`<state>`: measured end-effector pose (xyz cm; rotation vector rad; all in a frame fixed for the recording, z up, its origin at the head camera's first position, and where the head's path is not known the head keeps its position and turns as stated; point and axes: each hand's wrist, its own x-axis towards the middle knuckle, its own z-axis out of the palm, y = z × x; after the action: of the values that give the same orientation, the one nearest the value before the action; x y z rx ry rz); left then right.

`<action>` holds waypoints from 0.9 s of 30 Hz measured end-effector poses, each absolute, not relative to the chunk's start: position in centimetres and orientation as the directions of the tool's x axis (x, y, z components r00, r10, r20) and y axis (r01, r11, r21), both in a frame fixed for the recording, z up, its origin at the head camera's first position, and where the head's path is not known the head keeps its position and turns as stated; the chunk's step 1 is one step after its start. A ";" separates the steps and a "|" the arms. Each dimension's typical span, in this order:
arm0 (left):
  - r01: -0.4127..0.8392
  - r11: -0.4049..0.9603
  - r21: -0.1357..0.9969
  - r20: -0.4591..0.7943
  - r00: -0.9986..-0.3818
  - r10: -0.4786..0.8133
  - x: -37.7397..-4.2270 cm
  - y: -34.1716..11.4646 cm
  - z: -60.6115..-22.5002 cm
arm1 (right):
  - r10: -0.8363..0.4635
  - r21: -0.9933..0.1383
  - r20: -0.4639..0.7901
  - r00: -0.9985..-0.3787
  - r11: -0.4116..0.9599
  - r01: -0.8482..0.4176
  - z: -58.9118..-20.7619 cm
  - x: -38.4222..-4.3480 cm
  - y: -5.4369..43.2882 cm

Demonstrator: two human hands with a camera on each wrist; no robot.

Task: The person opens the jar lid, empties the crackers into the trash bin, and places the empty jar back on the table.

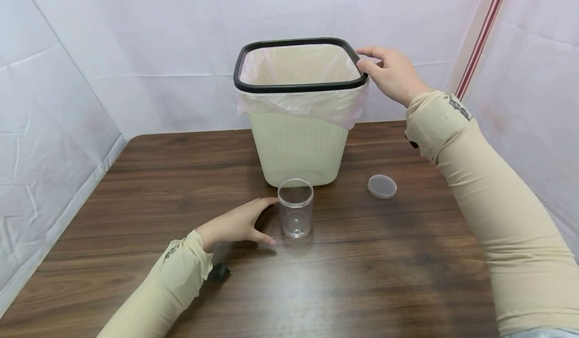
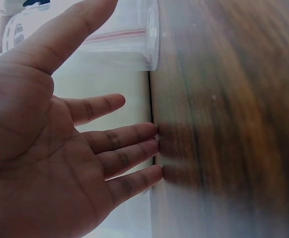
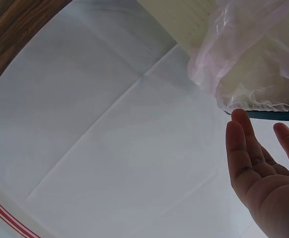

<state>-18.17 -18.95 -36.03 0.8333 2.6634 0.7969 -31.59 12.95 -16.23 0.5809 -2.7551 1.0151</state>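
A clear plastic jar (image 1: pixel 296 217) without a lid stands upright on the table in front of a cream trash bin (image 1: pixel 298 149). My left hand (image 1: pixel 239 222) is spread at the jar's left side, thumb and fingers apart; in the left wrist view the palm (image 2: pixel 40 148) shows with fingertips low by the tabletop. At the bin's right corner, my right hand (image 1: pixel 393 72) has its fingertips right at the black rim (image 1: pixel 300 88). The right wrist view shows those fingers (image 3: pixel 241 153) fairly straight below the rim. A pinkish bag (image 1: pixel 307 102) lines the bin and folds over its outside.
A round clear lid (image 1: pixel 382 186) lies on the wooden table (image 1: pixel 362 277), right of the jar. White sheeting (image 1: pixel 158 51) hangs behind the table and along both sides. A red-striped band (image 1: pixel 481 41) runs down the sheeting at the right.
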 end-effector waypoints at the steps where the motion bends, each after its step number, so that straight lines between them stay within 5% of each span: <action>1: 0.457 0.689 0.562 -0.062 -0.808 0.586 -18.2 -19.0 -36.0 | -0.303 -0.595 0.269 -0.914 0.694 -0.405 -16.3 -31.6 13.0; 27: 0.443 0.706 0.553 -0.073 -0.818 0.571 -18.3 -18.8 -35.9 | -0.275 -0.629 0.368 -0.888 0.630 -0.455 -18.0 -30.5 14.9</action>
<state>-18.31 -18.77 -35.93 0.8087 2.6754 0.7760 -30.52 14.94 -17.96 0.5968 -2.6163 1.1074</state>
